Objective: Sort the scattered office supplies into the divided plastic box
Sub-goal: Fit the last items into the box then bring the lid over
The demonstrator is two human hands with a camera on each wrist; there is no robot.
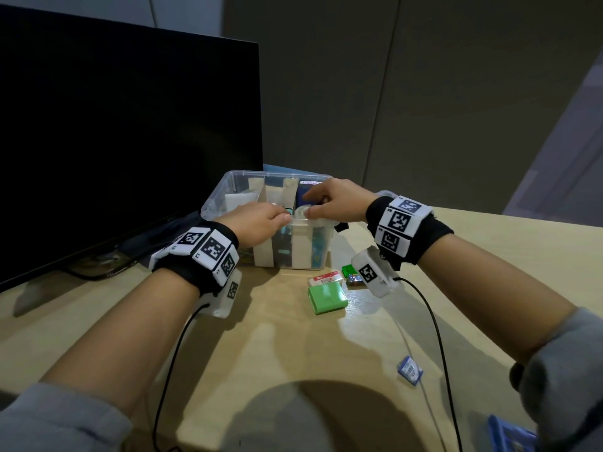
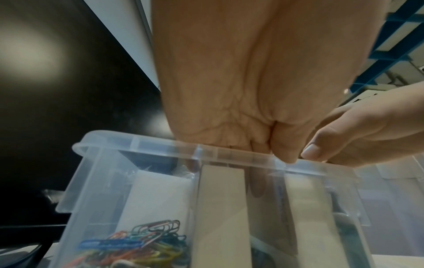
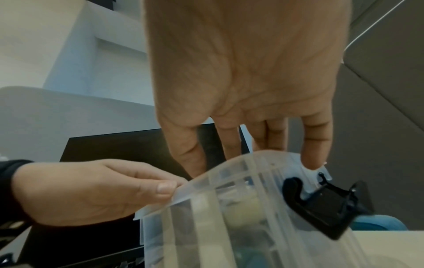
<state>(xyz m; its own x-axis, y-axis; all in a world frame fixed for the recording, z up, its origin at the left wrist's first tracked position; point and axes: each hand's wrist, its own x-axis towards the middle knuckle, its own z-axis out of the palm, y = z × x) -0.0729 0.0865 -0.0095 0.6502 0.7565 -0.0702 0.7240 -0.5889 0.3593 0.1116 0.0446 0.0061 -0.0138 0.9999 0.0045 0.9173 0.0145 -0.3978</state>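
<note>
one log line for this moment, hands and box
left hand: pinches near rim of plastic box | right hand: fingers reach into box | green box, red-white pack: unsorted on desk

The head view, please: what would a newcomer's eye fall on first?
Both hands meet at the near rim of the clear divided plastic box: the left hand pinches the rim, while the right hand reaches inside. A large black monitor stands to the left, and a green rectangular box lies on the wooden desk nearer the person.

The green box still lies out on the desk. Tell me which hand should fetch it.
Right, probably. The green box lies on the desk below the right hand. The left hand holds the plastic box at its near rim, further off.
</note>
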